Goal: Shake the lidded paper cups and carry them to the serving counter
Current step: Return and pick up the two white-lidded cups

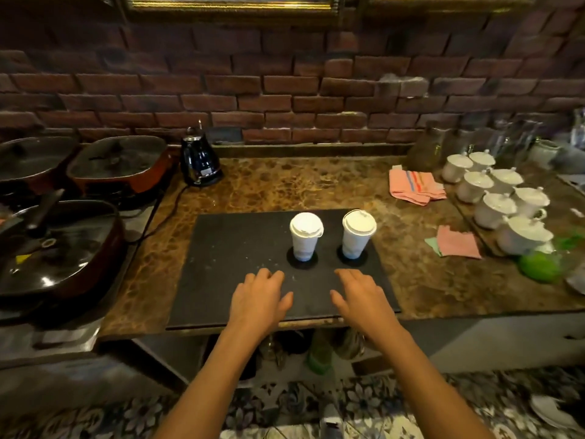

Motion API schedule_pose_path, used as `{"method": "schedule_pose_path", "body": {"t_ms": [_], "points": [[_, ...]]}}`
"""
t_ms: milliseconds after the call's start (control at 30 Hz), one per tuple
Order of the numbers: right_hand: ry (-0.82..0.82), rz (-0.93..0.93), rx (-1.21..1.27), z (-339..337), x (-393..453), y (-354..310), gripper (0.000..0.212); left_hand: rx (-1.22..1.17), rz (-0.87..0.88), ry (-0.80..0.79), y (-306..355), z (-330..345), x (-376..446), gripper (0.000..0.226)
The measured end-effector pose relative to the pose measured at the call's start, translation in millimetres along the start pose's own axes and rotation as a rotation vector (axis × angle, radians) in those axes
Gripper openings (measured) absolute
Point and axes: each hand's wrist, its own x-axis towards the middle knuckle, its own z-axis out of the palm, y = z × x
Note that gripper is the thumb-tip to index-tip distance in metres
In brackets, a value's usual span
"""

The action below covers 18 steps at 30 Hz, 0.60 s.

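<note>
Two white lidded paper cups stand upright on a black mat (234, 248), each on a small round black coaster. The left cup (305, 237) and the right cup (357, 234) are a short gap apart. My left hand (261, 297) hovers over the mat just in front of the left cup, fingers relaxed and spread, holding nothing. My right hand (361, 296) is in the same pose in front of the right cup. Neither hand touches a cup.
Lidded dark pans (57, 248) fill the left side, with a black kettle (199, 163) behind. Right of the mat lie pink cloths (414, 185) and a tray of several white lidded teacups (500, 198). A green object (538, 267) sits nearby. A brick wall backs the marble counter (427, 280).
</note>
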Motion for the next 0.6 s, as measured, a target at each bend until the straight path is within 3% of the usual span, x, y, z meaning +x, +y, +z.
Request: {"method": "schedule_pose_path", "body": {"t_ms": [333, 500, 600], "points": [[-0.134, 0.060, 0.087, 14.9, 83.2, 109.7, 0.055, -0.006, -0.180, -0.040, 59.1, 59.4, 84.2, 0.055], [-0.125, 0.159, 0.322, 24.9, 112.3, 127.6, 0.058, -0.271, -0.365, -0.014, 59.4, 79.2, 110.2, 0.064], [-0.014, 0.274, 0.575, 29.5, 125.6, 133.1, 0.074, -0.514, -0.490, 0.042, 57.5, 90.5, 127.5, 0.069]]}}
